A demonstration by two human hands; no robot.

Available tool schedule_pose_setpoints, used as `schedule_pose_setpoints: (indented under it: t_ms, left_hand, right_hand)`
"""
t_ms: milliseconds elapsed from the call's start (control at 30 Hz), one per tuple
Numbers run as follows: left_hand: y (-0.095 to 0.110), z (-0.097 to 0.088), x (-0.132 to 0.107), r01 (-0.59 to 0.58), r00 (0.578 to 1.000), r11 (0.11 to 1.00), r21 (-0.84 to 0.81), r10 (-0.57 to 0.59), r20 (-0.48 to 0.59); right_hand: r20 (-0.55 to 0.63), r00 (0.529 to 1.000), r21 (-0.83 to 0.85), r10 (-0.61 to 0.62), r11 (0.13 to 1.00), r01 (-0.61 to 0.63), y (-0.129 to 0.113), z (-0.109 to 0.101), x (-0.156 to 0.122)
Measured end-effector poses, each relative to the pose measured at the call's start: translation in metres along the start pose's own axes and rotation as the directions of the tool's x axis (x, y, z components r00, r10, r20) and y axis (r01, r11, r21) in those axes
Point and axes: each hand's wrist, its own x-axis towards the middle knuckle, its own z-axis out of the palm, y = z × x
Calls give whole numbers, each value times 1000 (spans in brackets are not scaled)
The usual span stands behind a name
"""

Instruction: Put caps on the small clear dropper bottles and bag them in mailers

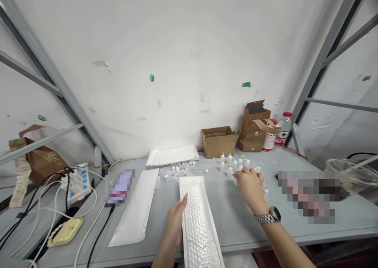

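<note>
A white bubble mailer (198, 220) lies lengthwise in front of me, its far end on the grey table and its near end running out of view at the bottom. My left hand (176, 220) grips its left edge, thumb on top and fingers underneath. Over a group of small white plastic bottles (230, 171) with ring loops, at right of centre, is my right hand (250, 185). Its fingers are curled down and together; the palm hides whatever is between them. Left of the bottles lies a pile of small clear and white plastic parts (174, 172).
Another white mailer (138, 209) lies left, beside a phone (121, 187) on a cable. Behind stand flat white mailers (173, 156), a cardboard box (220, 144), a paper bag (252, 134) and a water bottle (284, 128). A power strip (78, 185) with tangled cables occupies the far left.
</note>
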Motion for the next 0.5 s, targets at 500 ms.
schedule_pose_setpoints:
  t_ms: [500]
  left_hand:
    - [-7, 13, -10, -89, 949, 993, 83, 60, 309]
  right_hand:
    - [329, 943, 913, -51, 271, -304, -76, -15, 5]
